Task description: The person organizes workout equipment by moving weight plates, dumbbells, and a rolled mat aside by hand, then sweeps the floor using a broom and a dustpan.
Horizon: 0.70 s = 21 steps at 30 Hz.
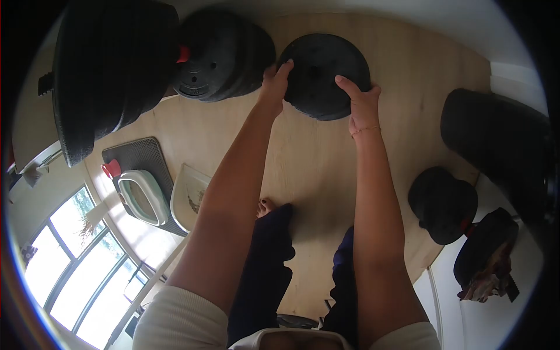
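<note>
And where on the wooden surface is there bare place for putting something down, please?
One bare patch of the wooden surface lies between the black disc and the dark trousers. Another lies between the right hand and the large black object at the right. Beside the left hand, the black dumbbell makes it crowded.

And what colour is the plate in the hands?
The weight plate is black, clearest in the head view.

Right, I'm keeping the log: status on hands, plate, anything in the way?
Left hand and right hand gripping opposite edges of black weight plate. Possible snag: dumbbell close at plate's left. Whether clear of floor: can't tell.
</note>
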Available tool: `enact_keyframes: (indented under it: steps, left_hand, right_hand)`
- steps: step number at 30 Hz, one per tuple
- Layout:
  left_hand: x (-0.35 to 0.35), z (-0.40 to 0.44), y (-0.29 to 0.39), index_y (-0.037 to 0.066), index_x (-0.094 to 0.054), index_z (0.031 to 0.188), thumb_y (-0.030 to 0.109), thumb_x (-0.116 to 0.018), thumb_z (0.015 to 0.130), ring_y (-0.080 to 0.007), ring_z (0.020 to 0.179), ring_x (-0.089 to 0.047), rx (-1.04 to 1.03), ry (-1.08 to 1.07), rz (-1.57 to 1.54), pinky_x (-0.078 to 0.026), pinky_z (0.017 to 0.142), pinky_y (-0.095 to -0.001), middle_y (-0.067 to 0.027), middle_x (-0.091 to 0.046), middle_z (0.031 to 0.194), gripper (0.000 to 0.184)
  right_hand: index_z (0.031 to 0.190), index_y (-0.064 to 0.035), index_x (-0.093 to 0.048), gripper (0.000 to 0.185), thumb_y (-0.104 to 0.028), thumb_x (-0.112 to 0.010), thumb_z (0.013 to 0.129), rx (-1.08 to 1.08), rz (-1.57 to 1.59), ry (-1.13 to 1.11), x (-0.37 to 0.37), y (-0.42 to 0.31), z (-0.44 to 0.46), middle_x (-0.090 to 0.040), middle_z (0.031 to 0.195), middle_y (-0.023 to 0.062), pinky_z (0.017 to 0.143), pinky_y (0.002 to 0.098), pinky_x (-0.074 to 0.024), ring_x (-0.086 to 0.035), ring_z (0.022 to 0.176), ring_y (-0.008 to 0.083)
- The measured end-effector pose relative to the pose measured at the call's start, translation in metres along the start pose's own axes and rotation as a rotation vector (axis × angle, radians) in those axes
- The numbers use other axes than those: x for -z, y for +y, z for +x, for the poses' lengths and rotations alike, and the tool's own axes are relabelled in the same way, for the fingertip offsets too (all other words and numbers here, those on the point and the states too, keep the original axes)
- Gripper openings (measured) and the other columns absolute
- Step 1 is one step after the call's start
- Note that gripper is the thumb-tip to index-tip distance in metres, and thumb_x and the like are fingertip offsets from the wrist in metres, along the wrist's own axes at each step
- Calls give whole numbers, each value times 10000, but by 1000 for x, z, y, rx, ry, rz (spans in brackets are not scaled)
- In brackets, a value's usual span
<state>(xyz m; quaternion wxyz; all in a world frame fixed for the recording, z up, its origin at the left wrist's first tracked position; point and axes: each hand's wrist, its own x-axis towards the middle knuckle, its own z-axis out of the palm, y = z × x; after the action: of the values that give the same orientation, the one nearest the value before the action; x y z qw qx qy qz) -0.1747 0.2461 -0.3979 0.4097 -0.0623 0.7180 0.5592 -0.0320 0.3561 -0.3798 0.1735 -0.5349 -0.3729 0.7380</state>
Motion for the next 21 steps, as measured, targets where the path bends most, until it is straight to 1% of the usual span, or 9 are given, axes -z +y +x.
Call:
enact_keyframes:
  steps: [2,7,9,10,13,14,19,20,21]
  left_hand:
    - [4,8,-8,12,-147,1414,353,-609,778,-284,1318,-245,-15,23,14,-216,1067,-372,-175,-262,1404,857]
    - [-1,-1,-12,33,-115,1424,363,-599,795,-304,1337,-187,-112,-119,58,-217,1071,-390,-139,-106,1456,860]
    - [-23,-25,-11,27,-156,1409,343,-501,895,-273,1339,-172,146,102,-83,-186,1071,-390,-108,-198,1429,695]
    - [-32,-17,-17,-10,-242,1358,374,-394,945,-295,1253,-336,295,147,93,-317,1018,-399,-147,-341,1328,584]
    - [-43,-9,-11,-36,-320,1291,358,-326,968,-283,1082,-504,374,30,-57,-453,907,-395,-162,-452,1216,510]
    - [-45,-8,-9,-53,-362,1239,339,-306,973,-251,933,-575,344,68,-37,-514,820,-369,-167,-495,1149,478]
    - [-24,32,-44,-54,-386,1209,293,-338,968,-217,885,-555,19,-18,395,-543,791,-361,-131,-498,1058,425]
    - [-21,37,-45,-53,-392,1195,276,-350,965,-208,869,-546,31,-25,424,-549,789,-358,-115,-482,1016,404]
    - [-23,34,-41,-52,-396,1189,268,-356,964,-204,861,-542,38,-28,440,-552,788,-357,-107,-474,994,393]
  right_hand:
    - [1297,77,-192,1003,-280,-809,592,23,-81,-48,-6,0,26,-365,1235,208,1004,341,-327,-376,1201,293]
    - [1282,95,-332,878,-304,-761,628,-19,-137,-191,6,-5,80,-275,1310,191,936,373,-409,-388,1206,296]
    - [1277,82,-359,854,-318,-748,630,-34,-213,-252,4,-17,87,-264,1312,190,923,377,-416,-395,1201,297]
    - [1273,68,-386,832,-331,-736,632,-61,-287,-311,3,-24,90,-252,1314,188,910,382,-424,-402,1197,298]
    - [1270,47,-415,824,-373,-718,629,43,-427,-257,-11,-38,98,-261,1310,189,905,386,-426,-396,1209,306]
    - [1270,47,-415,824,-373,-718,629,54,-427,-261,-17,-42,101,-261,1310,189,905,386,-426,-396,1209,306]
    - [1323,17,-368,863,-432,-669,651,89,-873,-252,-20,-52,85,-229,1329,184,962,407,-381,-371,1239,325]
    - [1372,-60,-331,856,-405,-675,668,12,-773,-305,-17,-52,88,-132,1375,186,1047,396,-274,-246,1315,313]
    - [1372,-60,-331,856,-405,-675,668,13,-772,-302,-15,-48,92,-132,1375,186,1047,396,-274,-246,1315,313]
